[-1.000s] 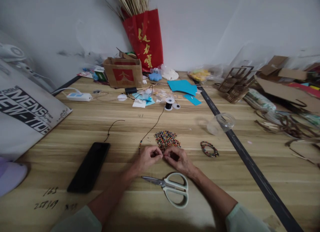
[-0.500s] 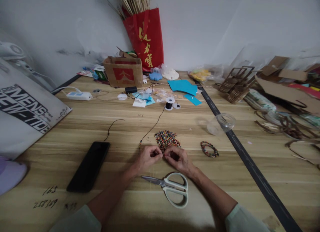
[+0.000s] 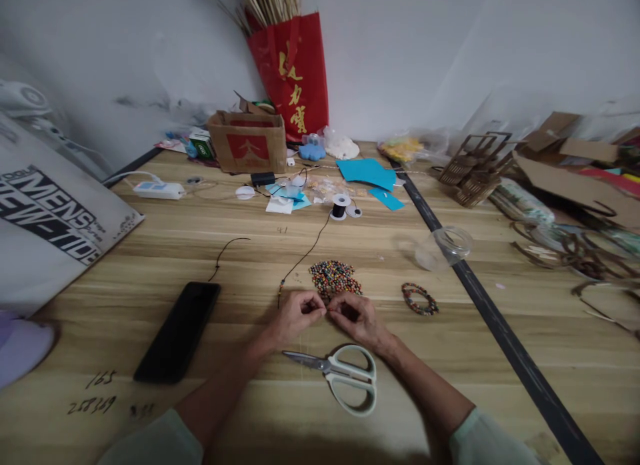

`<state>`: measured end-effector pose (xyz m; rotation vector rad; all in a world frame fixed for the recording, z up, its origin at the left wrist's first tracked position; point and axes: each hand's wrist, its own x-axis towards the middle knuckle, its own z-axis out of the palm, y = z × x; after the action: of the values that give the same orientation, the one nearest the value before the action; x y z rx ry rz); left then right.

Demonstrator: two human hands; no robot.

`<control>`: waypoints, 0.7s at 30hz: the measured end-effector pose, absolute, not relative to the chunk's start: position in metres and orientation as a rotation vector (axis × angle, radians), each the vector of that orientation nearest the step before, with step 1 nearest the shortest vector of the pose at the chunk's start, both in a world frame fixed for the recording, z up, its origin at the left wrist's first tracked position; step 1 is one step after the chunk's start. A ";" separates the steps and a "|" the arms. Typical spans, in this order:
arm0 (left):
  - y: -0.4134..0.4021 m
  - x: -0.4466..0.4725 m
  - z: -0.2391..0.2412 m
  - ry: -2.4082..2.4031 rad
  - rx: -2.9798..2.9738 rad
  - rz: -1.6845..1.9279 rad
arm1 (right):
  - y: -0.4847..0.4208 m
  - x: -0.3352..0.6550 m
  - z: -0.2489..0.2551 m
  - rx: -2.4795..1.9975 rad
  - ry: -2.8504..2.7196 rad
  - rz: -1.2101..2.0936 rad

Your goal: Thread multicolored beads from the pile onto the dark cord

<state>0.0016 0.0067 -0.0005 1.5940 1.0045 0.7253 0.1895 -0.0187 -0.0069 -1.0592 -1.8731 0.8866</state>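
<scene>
Two sets of fingers (image 3: 314,315) are pinching, tips almost meeting; the item between them is too small to identify. The left hand (image 3: 294,316) and right hand (image 3: 359,318) are resting just before the beads (image 3: 335,277), which are lying piled. The cord (image 3: 303,259), carrying several beads, is running from the spool (image 3: 339,207) toward the left hand. Scissors (image 3: 326,366) are lying nearer the person; a beaded loop (image 3: 421,309) is lying rightward on the desk (image 3: 450,385).

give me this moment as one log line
left hand: fingers pinched; right hand: fingers pinched; held items: unclear; multicoloured round bead pile: beyond hands; cream-handled metal scissors: nearer, unheld
</scene>
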 end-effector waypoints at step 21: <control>0.007 0.001 0.001 1.004 1.571 0.719 | -0.018 0.190 -0.009 -1.055 -1.890 0.877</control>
<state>0.0009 0.0067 0.0013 1.5710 1.0039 0.7187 0.1902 -0.0177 -0.0086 -1.0546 -1.8902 0.8774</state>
